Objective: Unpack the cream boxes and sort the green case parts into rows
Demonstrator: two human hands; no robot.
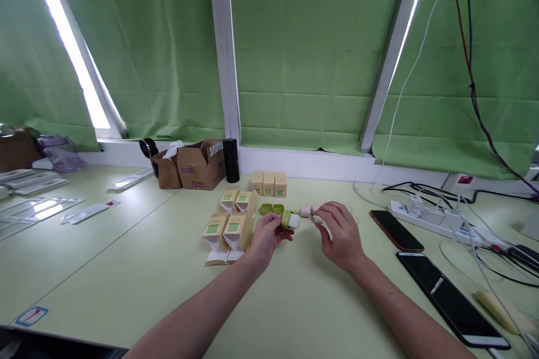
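My left hand [269, 235] is closed around a green silicone cover [286, 219], with a white rounded case [293, 221], like an earbud case, sitting partly in it. To the right, my right hand [340, 233] has its thumb and fingers bent together at a small white piece [317, 218] near the table top. A small pale pink block [305, 211] lies between the two hands. Just beyond my left hand are two green open covers [272, 208]. Open kraft boxes [233, 228] with green labels stand left of my left hand.
Several closed kraft boxes [268, 184] stand at the back. Behind on the left are a brown cardboard carton [201, 165] and a black cylinder [231, 160]. To the right lie a phone [396, 230], a tablet-like device [450, 297], a power strip [433, 223] and loose cables.
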